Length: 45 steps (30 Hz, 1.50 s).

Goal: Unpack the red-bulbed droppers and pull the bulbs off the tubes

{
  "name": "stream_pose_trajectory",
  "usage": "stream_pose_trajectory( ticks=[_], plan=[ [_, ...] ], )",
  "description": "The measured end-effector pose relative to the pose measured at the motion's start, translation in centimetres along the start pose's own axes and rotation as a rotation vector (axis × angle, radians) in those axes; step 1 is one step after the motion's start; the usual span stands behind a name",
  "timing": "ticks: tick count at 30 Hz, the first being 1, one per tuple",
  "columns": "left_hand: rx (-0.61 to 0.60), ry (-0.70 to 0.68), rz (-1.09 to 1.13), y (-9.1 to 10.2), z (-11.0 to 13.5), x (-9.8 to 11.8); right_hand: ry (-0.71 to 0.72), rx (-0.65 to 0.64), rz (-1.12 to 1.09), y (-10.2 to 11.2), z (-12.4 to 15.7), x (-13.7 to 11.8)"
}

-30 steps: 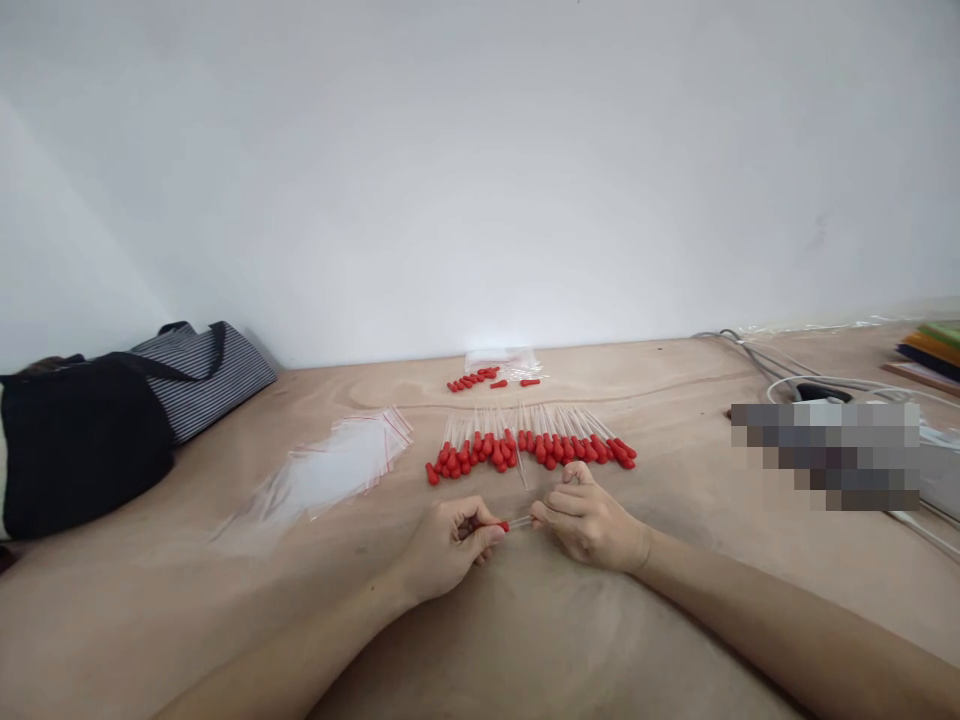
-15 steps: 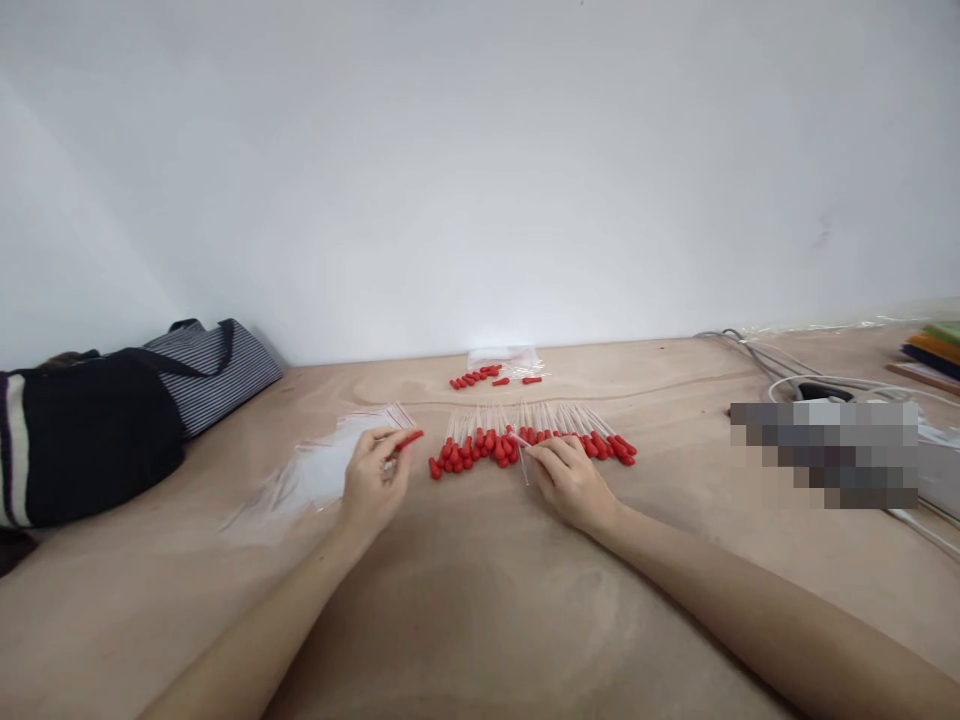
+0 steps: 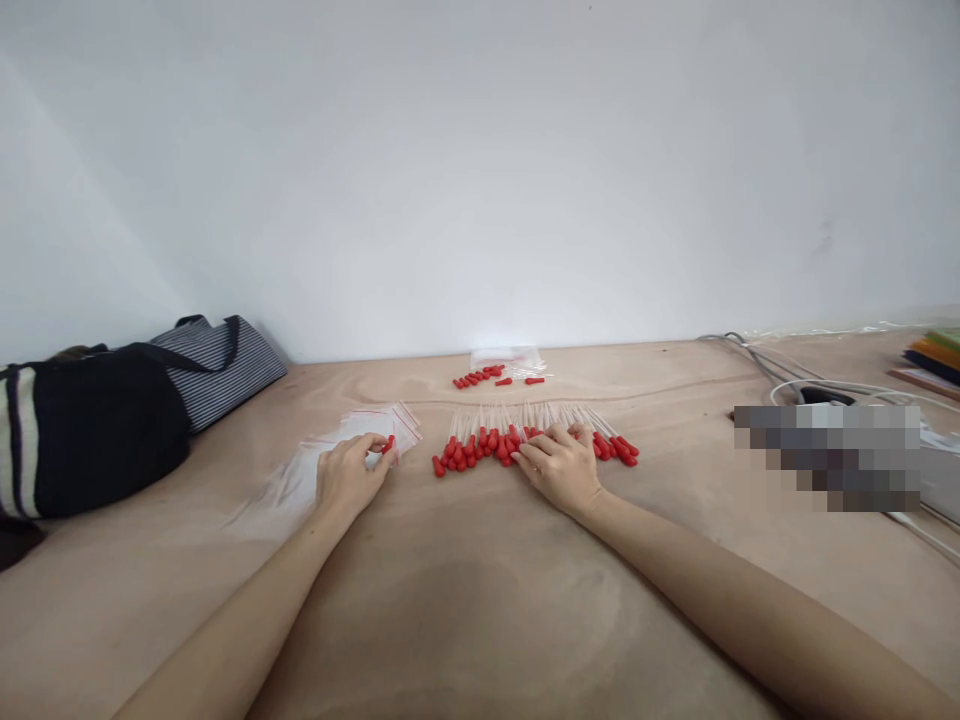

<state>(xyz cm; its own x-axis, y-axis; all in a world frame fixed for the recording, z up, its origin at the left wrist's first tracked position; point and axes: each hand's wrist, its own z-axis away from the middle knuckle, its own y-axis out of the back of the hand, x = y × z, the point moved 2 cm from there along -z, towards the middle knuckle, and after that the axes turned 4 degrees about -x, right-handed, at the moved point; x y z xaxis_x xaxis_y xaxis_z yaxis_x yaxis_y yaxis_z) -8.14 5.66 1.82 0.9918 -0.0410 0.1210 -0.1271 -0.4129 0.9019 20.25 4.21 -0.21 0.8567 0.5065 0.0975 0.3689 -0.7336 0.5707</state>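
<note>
A row of glass droppers with red rubber bulbs (image 3: pixel 480 445) lies on the wooden table (image 3: pixel 480 600). My right hand (image 3: pixel 559 465) rests flat on the right part of that row, fingers stretched out. My left hand (image 3: pixel 349 475) is curled on a red-bulb dropper (image 3: pixel 388 445) and sits on a pile of small clear zip bags with red strips (image 3: pixel 360 440). Further back lie several loose red bulbs (image 3: pixel 480 378) beside a clear bag of glass tubes (image 3: pixel 506 358).
A black bag (image 3: pixel 90 430) and a striped bag (image 3: pixel 214 365) sit at the left against the wall. White and grey cables (image 3: pixel 787 375) and a blurred patch lie at the right, with coloured sheets (image 3: pixel 934 352) at the far right edge.
My hands parted from the middle of the table. The left carried the red-bulb dropper to the zip bags. The right moved forward onto the row of droppers and flattened.
</note>
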Motion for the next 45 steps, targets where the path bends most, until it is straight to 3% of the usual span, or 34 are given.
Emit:
stream_pose_trajectory(
  ticks=[6,12,15,19,24,27,33,36,45],
  plan=[
    [-0.012,-0.007,-0.03,0.1,0.2,0.1,-0.015,-0.16,-0.038,-0.1,0.2,0.1],
    [0.22,-0.158,-0.034,0.3,0.9,1.2,-0.004,-0.261,-0.127,0.4,0.6,0.7],
    [0.28,-0.323,0.069,0.4,2.0,3.6,-0.009,-0.273,-0.17,1.1,0.9,1.0],
    [0.176,-0.609,0.248,0.2,3.3,8.0,-0.071,-0.254,-0.206,2.1,1.8,2.0],
    [0.05,-0.712,0.311,-1.0,2.3,12.0,-0.094,-0.242,-0.225,2.8,2.8,3.3],
    [-0.011,-0.695,0.293,-1.6,0.9,13.6,-0.063,-0.233,-0.255,2.8,2.7,3.2],
    [-0.044,-0.497,0.23,-2.0,-0.5,15.9,-0.03,-0.232,-0.247,2.4,2.3,2.7],
    [-0.075,-0.424,0.159,-2.3,-0.7,16.4,-0.012,-0.232,-0.255,2.2,2.3,2.6],
    [-0.127,-0.375,0.009,-1.8,-1.3,17.4,0.004,-0.225,-0.279,2.1,2.3,2.6]
  ],
)
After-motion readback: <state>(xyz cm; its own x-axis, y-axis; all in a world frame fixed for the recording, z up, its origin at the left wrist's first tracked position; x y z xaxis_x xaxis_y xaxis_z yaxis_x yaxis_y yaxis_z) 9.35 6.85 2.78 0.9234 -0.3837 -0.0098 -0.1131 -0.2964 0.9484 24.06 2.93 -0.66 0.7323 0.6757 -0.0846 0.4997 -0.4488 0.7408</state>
